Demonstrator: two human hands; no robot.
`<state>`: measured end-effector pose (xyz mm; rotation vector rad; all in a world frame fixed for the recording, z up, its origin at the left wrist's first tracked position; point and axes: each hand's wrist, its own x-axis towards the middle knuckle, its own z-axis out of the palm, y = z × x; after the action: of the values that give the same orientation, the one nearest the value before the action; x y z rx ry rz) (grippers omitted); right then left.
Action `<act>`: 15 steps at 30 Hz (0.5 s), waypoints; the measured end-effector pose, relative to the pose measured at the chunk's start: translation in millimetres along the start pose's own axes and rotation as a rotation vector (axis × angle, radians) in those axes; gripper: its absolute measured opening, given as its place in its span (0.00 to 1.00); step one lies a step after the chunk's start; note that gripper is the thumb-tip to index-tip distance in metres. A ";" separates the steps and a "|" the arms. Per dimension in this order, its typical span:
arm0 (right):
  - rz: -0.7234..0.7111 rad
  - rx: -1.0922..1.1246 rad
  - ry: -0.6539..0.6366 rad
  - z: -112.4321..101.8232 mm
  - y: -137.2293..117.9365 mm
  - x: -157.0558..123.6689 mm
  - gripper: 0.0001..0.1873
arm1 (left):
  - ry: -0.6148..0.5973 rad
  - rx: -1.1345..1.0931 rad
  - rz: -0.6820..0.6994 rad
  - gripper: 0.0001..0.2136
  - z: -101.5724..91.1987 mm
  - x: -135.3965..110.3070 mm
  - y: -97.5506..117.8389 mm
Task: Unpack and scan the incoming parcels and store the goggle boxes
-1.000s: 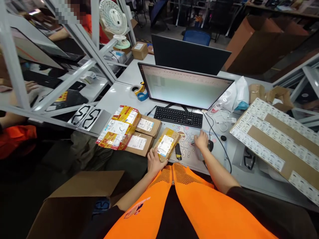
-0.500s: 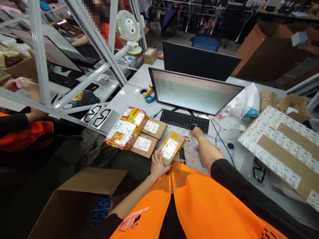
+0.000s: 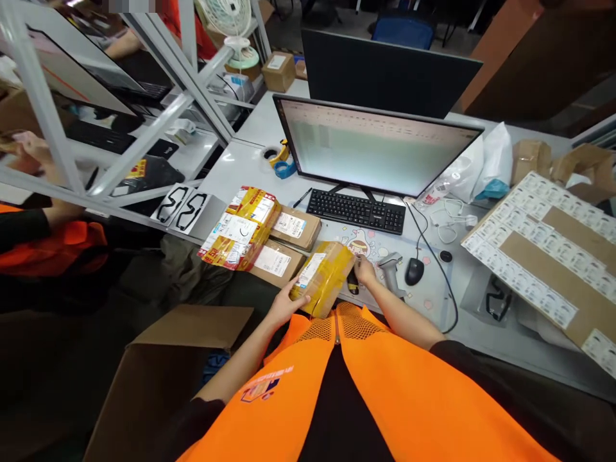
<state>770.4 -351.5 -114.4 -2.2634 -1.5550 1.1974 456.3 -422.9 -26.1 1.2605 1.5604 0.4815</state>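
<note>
A small cardboard parcel point(image 3: 332, 266) with yellow tape and a white label is tilted up at the table's near edge. My left hand point(image 3: 287, 303) grips its left near side, thumb across the front. At its right far corner, the fingers of my right hand point(image 3: 364, 269) are closed on the edge. A black and yellow tool point(image 3: 353, 282), perhaps a cutter, lies partly hidden beside that hand. To the left rest two flat labelled boxes point(image 3: 294, 226) and a larger parcel point(image 3: 240, 228) wrapped in red and yellow tape.
A keyboard point(image 3: 355, 210) stands before a lit monitor point(image 3: 375, 147). Right of my hand lie a grey barcode scanner point(image 3: 392, 273) and a black mouse point(image 3: 414, 271). A label-covered cardboard sheet point(image 3: 543, 256) is at the right. An open carton point(image 3: 158, 378) stands lower left. Someone's arm point(image 3: 60, 208) shows at far left.
My right hand has left the keyboard and come to the parcel's right side. The parcel has been tilted and turned, showing its taped side. The camera view has tipped downward.
</note>
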 end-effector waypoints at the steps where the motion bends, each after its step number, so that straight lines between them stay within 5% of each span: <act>1: -0.008 -0.001 0.000 6.0 -2.2 -3.9 0.28 | -0.021 -0.064 -0.014 0.46 -5.9 -1.9 5.1; 7: 0.053 0.098 0.050 18.0 -19.4 -10.8 0.32 | -0.144 -0.295 -0.110 0.52 -26.6 0.9 35.2; 11: 0.059 0.237 0.063 -10.9 0.4 -11.4 0.19 | -0.260 -0.298 -0.148 0.50 -23.8 17.2 43.6; 15: 0.095 0.381 0.075 -48.8 38.0 -27.3 0.26 | -0.443 -0.204 -0.169 0.46 -12.0 59.9 51.7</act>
<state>826.8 -376.9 -87.1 -2.1190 -1.0927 1.2873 474.9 -347.4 -7.5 0.9877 1.1959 0.2250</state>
